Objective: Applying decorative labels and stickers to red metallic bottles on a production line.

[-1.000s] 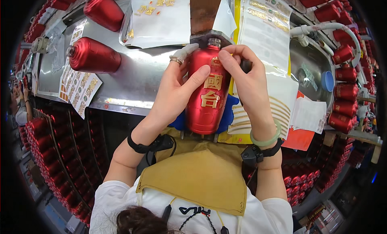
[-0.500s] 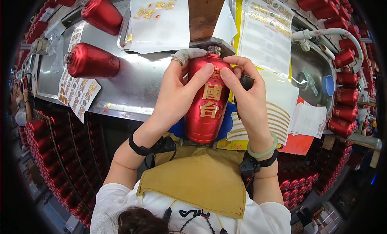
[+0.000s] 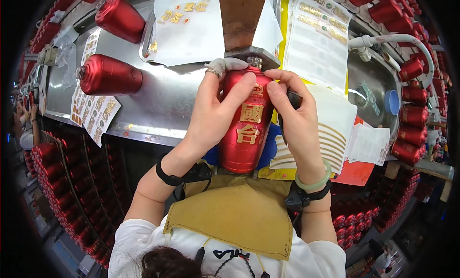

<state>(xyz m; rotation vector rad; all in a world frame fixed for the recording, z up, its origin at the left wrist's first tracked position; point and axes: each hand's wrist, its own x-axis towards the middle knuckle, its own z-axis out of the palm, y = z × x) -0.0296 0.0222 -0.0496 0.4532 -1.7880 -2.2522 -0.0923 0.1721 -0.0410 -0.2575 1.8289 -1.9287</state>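
Observation:
A glossy red bottle (image 3: 242,146) with raised gold characters and a clear glass neck lies in front of me, its neck pointing away. My left hand (image 3: 220,96) grips its left shoulder, thumb pressed on the front, and a white cover sits on one finger. At the right shoulder is my right hand (image 3: 293,108), its thumb and forefinger against the bottle beside a small gold emblem (image 3: 258,90). A dark, slim tool (image 3: 293,101) is tucked in the right hand's curled fingers; its kind is mostly hidden. Blue cloth (image 3: 272,141) lies beneath the bottle.
Two red bottles (image 3: 112,74) lie on the metal counter (image 3: 158,103) at left. Sheets of gold stickers (image 3: 184,24) lie beyond, with another sticker sheet (image 3: 316,38) at right. A brown post (image 3: 242,19) stands behind the bottle's neck. A sink (image 3: 366,69) with a white hose (image 3: 397,37) is right.
My left thumb has shifted slightly up the bottle, and my right thumb has moved right off its front, uncovering the small gold emblem. The bottle has turned slightly.

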